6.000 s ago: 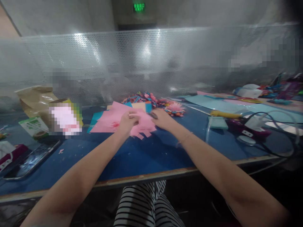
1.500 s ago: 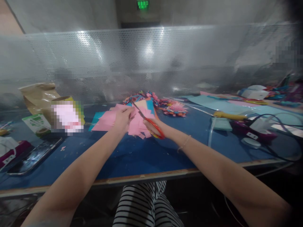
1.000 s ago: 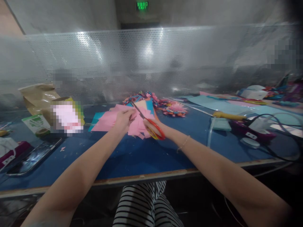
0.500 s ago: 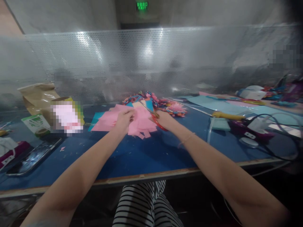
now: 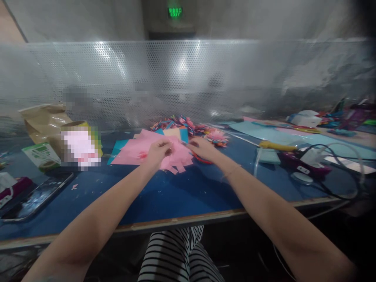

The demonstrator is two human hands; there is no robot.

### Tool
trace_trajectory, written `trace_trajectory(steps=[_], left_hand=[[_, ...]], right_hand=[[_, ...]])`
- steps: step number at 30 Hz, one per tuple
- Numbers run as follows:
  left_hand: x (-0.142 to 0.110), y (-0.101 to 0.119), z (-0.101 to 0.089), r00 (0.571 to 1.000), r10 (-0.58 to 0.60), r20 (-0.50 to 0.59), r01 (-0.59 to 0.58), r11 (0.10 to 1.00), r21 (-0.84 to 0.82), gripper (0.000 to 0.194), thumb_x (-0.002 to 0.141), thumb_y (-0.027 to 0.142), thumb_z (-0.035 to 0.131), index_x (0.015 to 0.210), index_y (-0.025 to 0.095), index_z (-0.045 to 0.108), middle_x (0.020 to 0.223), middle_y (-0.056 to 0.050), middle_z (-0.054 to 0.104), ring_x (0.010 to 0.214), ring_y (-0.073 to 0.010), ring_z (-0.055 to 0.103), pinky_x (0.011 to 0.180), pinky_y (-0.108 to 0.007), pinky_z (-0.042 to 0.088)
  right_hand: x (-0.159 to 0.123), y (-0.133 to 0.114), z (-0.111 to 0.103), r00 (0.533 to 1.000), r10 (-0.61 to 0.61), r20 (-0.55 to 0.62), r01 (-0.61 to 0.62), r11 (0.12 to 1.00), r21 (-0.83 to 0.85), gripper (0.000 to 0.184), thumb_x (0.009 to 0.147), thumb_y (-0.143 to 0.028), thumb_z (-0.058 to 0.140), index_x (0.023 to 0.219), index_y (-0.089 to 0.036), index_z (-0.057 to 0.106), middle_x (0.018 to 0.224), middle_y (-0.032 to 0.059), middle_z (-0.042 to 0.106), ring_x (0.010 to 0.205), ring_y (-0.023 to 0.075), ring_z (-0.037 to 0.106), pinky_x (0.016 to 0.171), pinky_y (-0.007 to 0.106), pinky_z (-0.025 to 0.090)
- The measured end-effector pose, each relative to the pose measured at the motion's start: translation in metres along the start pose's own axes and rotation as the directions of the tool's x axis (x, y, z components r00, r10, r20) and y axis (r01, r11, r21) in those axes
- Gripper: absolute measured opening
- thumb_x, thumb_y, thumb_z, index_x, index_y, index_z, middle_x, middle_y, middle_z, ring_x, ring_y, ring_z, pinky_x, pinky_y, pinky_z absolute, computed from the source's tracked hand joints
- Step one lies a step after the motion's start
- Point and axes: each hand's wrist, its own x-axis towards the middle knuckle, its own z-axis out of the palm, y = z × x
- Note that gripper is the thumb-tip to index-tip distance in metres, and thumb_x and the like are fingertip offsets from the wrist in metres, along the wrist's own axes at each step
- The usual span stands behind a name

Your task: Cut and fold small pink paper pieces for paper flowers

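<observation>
Several sheets of pink paper (image 5: 138, 147) lie in a loose, fanned pile, with cut strips (image 5: 178, 167) at the near edge. My left hand (image 5: 160, 152) is over the middle of the pile, its thumb and fingers pinched on a piece of pink paper. At the pile's right side, my right hand (image 5: 203, 148) is closed, fingertips close to the paper. Red-handled scissors (image 5: 202, 159) show below its palm; their blades are hidden. Behind the pile are blue and cream sheets (image 5: 176, 135) and a bunch of colourful paper flowers (image 5: 216, 137).
On the left are a phone (image 5: 38, 197), a green-white box (image 5: 42, 156), a brown paper bag (image 5: 44, 121) and a yellow roll (image 5: 98, 141). To the right lie a yellow-handled tool (image 5: 277, 146), a purple power strip (image 5: 305, 164) with cables, and light blue sheets (image 5: 273, 135).
The scissor blades, seen earlier pointing over the paper, no longer show. My right hand's fingertips have come forward, while my left hand has shifted slightly right over the pile.
</observation>
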Motion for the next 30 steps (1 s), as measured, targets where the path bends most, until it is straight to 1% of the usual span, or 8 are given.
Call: trace_trajectory(steps=[2,4,8,14,16,21,25,30], left_hand=[[0.000,-0.004,0.000,1.000,0.018,0.012,-0.018,0.999,0.048,0.015,0.054,0.022,0.062,0.060,0.012,0.054,0.050,0.002,0.051,0.046,-0.0055,0.047,0.049,-0.020,0.038],[0.000,-0.007,0.000,0.999,0.040,0.015,-0.041,0.995,0.095,0.015,0.054,0.023,0.062,0.060,0.012,0.054,0.050,0.002,0.052,0.047,-0.0064,0.048,0.050,-0.021,0.040],[0.000,-0.008,0.000,0.999,0.048,0.023,-0.051,0.989,0.135,0.017,0.053,0.023,0.063,0.062,0.013,0.053,0.051,0.002,0.052,0.047,-0.0085,0.051,0.051,-0.023,0.044],[-0.003,-0.004,0.001,0.994,0.107,0.033,-0.111,0.970,0.215,0.017,0.061,0.030,0.057,0.060,0.013,0.054,0.050,0.001,0.052,0.047,-0.0090,0.051,0.050,-0.024,0.046],[-0.003,-0.002,0.000,0.990,0.140,0.030,-0.143,0.960,0.239,0.016,0.062,0.029,0.056,0.060,0.013,0.054,0.051,0.001,0.051,0.046,-0.0088,0.052,0.049,-0.024,0.046],[0.002,-0.002,-0.007,0.974,0.220,-0.061,-0.198,0.946,0.256,0.017,0.066,0.031,0.051,0.066,0.014,0.052,0.056,0.001,0.052,0.045,-0.0082,0.052,0.047,-0.023,0.045],[0.002,-0.006,-0.009,0.979,0.203,-0.011,-0.187,0.921,0.342,0.017,0.065,0.031,0.052,0.063,0.014,0.052,0.053,0.001,0.052,0.046,-0.0089,0.051,0.047,-0.023,0.044],[-0.003,-0.013,-0.001,0.967,0.231,0.110,-0.256,0.858,0.446,0.012,0.064,0.027,0.053,0.066,0.015,0.053,0.057,0.000,0.055,0.053,-0.0097,0.052,0.054,-0.024,0.044]], right_hand=[[-0.001,-0.014,0.002,0.999,0.004,0.042,-0.014,0.970,0.242,0.031,0.077,-0.037,0.041,0.085,-0.012,0.059,0.081,0.0071,0.061,0.072,0.0142,0.055,0.063,0.024,0.042],[-0.003,-0.028,0.006,0.997,-0.013,0.074,-0.018,0.919,0.393,0.030,0.073,-0.038,0.045,0.084,-0.013,0.058,0.078,0.0045,0.061,0.067,0.0119,0.055,0.058,0.022,0.042],[-0.009,-0.044,0.011,1.000,0.003,0.010,-0.006,0.932,0.362,0.023,0.070,-0.034,0.049,0.067,-0.013,0.058,0.063,0.0015,0.059,0.059,0.0106,0.054,0.054,0.020,0.040],[-0.010,-0.052,0.004,0.997,0.047,0.058,-0.066,0.915,0.397,0.016,0.069,-0.025,0.050,0.058,-0.014,0.053,0.053,-0.0002,0.057,0.051,0.0096,0.054,0.050,0.019,0.040],[-0.010,-0.053,0.002,0.995,0.051,0.080,-0.082,0.887,0.455,0.016,0.067,-0.026,0.052,0.057,-0.014,0.051,0.051,-0.0002,0.056,0.050,0.0094,0.054,0.050,0.020,0.041],[-0.009,-0.053,0.002,0.977,0.115,0.181,-0.204,0.760,0.618,0.013,0.065,-0.024,0.054,0.058,-0.012,0.054,0.053,0.0008,0.059,0.052,0.0087,0.056,0.057,0.022,0.045],[-0.009,-0.049,0.004,0.963,0.191,0.193,-0.271,0.683,0.678,0.010,0.065,-0.021,0.054,0.062,-0.012,0.057,0.059,0.0028,0.062,0.059,0.0100,0.059,0.059,0.022,0.046],[-0.008,-0.046,0.005,0.954,0.236,0.183,-0.297,0.684,0.666,0.019,0.068,-0.028,0.054,0.069,-0.011,0.062,0.066,0.0052,0.064,0.068,0.0135,0.061,0.060,0.023,0.048]])
